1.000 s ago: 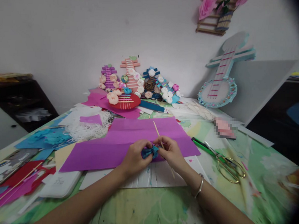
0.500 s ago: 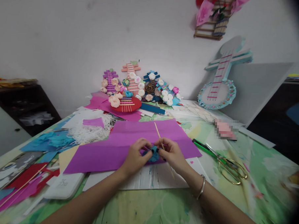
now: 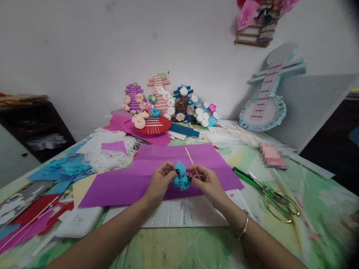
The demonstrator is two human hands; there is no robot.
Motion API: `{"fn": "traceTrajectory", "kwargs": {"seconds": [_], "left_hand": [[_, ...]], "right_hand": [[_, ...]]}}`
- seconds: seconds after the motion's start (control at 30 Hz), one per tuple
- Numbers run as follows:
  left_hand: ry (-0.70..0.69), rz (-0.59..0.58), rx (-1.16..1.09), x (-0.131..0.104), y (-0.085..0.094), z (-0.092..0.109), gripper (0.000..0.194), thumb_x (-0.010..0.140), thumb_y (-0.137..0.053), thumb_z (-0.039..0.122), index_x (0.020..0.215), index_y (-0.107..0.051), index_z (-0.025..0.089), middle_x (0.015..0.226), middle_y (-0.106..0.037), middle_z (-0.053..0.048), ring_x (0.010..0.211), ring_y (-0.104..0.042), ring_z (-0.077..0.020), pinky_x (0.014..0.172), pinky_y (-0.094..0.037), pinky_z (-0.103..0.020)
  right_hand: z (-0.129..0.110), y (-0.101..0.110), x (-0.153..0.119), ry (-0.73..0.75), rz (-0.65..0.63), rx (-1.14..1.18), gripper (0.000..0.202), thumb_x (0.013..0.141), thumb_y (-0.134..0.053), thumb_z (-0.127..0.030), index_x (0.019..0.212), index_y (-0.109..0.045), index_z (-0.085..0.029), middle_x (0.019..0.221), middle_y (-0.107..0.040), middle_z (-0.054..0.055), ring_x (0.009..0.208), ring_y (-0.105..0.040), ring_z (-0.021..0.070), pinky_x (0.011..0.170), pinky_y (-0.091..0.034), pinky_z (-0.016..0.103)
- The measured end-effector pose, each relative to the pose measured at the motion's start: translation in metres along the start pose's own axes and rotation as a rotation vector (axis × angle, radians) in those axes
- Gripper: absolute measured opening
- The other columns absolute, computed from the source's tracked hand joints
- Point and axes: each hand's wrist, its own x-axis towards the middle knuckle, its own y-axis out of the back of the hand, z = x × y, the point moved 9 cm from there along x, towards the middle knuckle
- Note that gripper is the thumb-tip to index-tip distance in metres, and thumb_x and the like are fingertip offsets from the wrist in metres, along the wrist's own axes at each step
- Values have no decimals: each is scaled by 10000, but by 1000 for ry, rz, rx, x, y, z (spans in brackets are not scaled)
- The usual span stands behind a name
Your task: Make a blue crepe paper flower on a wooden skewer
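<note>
Over on the left, white paper shreds [image 3: 108, 157] lie beside the purple sheet [image 3: 114, 189]. The left hand [image 3: 158, 186] pinches a blue paper bloom [image 3: 181, 181] above the sheet's near part; it's crumpled and ruffled below, with a smoother fold standing up. The right hand [image 3: 207, 185] has its fingers closed on a thin stick [image 3: 189, 155], fingertips at the bloom's right edge. Half a second ago, fingers hid more of that bloom, and it looked darker.
</note>
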Motion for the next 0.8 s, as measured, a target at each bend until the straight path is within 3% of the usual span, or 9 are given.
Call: {"fn": "traceTrajectory", "kwargs": {"seconds": [0.13, 0.33, 0.8], "left_hand": [[-14, -39, 94, -1, -4, 2, 154, 614, -711, 234, 681, -604, 145, 635, -611, 17, 586, -542, -97, 560, -427, -206], [-4, -37, 114, -2, -3, -1, 194, 572, -744, 267, 667, -634, 138, 620, -618, 8, 574, -542, -103, 569, -428, -219], [-11, -101, 165, -2, -8, -1, 185, 596, -733, 275, 686, -644, 140, 640, -632, -3, 589, -560, -114, 584, -443, -229]], "right_hand": [[-3, 2, 0, 42, 17, -44, 170, 711, -631, -252, 860, -606, -173, 783, -561, 5, 706, -517, 109, 622, -417, 231], [1, 4, 0, -19, 22, 47, 247, 665, -701, -341, 741, -536, -173, 640, -502, -30, 571, -462, 85, 513, -375, 205], [0, 2, -1, -56, 2, 65, 311, 627, -738, -367, 746, -533, -166, 628, -511, -35, 548, -468, 77, 493, -364, 197]]}}
